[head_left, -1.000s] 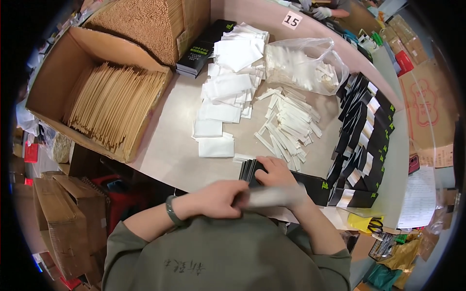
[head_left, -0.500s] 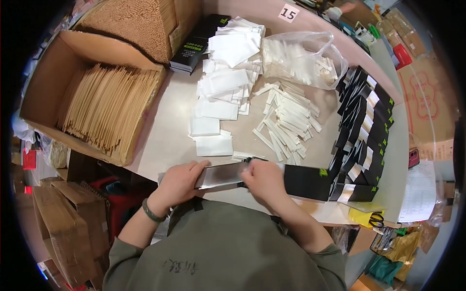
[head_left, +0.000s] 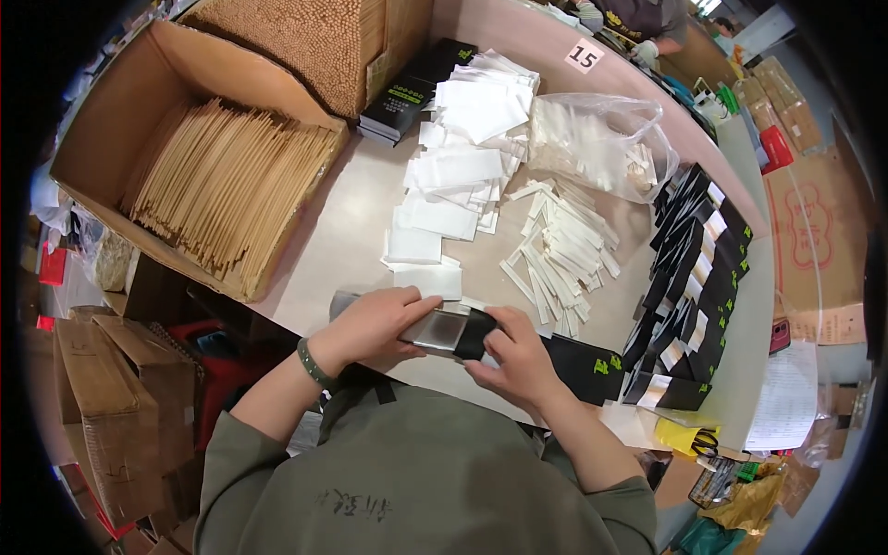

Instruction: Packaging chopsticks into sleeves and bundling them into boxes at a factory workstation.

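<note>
At the table's near edge my left hand (head_left: 375,324) grips the left end of a flat silver-and-black packet (head_left: 435,329). The packet's silvery face is turned up, and a black band bends over its right end. My right hand (head_left: 518,359) has its thumb and fingers curled at that black end; the fingertips are partly hidden. Just right of this hand lies a flat black packet (head_left: 581,368) with green print. White paper packets (head_left: 428,280) spread away from my left hand in an overlapping pile. Beyond my right hand is a heap of thin off-white strips (head_left: 560,245).
An open carton (head_left: 310,176) of thin wooden sticks stands at left, with another stick-filled carton (head_left: 277,46) behind it. Black packets (head_left: 694,287) line the right edge. A clear plastic bag (head_left: 592,139) and a black box (head_left: 398,106) sit farther back. A gloved co-worker (head_left: 646,51) is beyond the table.
The view has shifted, so the table sits farther right. The long silver face now shows shorter, with black over its right end. My right hand has turned and its fingers have loosened somewhat.
</note>
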Tool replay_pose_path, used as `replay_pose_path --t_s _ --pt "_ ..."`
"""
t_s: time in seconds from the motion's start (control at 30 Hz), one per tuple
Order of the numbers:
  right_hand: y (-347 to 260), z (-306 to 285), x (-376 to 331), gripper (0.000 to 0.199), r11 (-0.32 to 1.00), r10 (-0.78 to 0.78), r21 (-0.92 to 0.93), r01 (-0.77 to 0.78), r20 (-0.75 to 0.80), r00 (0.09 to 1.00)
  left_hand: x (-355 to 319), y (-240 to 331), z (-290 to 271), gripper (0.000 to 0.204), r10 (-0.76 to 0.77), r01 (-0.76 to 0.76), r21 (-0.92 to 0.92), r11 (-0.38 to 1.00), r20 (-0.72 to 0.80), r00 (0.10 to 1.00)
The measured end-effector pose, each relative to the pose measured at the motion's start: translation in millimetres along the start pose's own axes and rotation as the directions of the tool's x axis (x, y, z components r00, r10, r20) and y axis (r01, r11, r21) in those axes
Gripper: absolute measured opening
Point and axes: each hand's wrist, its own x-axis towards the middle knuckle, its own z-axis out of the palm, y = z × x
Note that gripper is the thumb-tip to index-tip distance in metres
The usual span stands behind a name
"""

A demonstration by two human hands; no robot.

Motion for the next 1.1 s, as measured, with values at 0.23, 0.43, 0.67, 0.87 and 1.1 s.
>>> replay_pose_path --t_s 0.23,0.43,0.67,0.87,1.1 --pt "32.1 -37.9 18.0 0.025 0.806 0.476 -0.284 -0.519 -0.211 0.854 -13.7 -10.6 -14.0 0.066 0.186 -0.18 0.049 0.982 -0.226 0.956" --pt "49.0 -33.8 17.5 0.02 0.756 0.577 -0.371 -0.54 -0.011 0.816 -82.3 -89.5 -69.2 0.026 -0.245 0.521 0.096 0.848 -0.8 0.547" --pt "4.5 -3.9 114.8 0.017 0.985 0.17 -0.041 -0.17 -0.009 0.985 -126.1 -120.3 -83.4 0.019 -0.549 0.723 0.062 0.688 -0.606 0.576" --pt "12.8 50.1 145.6 0.011 0.967 -0.05 -0.24 0.083 0.14 0.989 -109.7 -117.4 -82.3 0.013 -0.49 0.72 0.142 0.679 -0.642 0.59" --pt "-21.9 15.9 141.4 0.012 0.936 0.296 0.146 -0.32 0.165 0.941 -108.8 -123.9 -96.0 0.018 -0.645 0.74 0.007 0.672 -0.484 0.591"
